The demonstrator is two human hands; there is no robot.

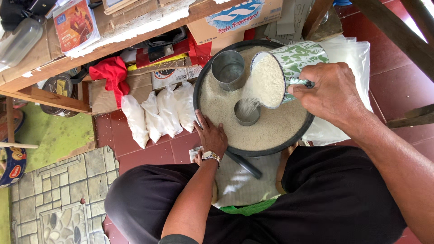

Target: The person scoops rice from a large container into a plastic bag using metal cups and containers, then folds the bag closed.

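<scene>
Right hand [332, 92] tips mug [289, 68], rice apparently entering small tin [247, 114].

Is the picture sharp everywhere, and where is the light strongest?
Head view: the right hand and mug are sharp; only the falling rice blurs. Daylight is strongest on the plastic bag at the upper right. The left hand is evenly lit, without glare.
</scene>
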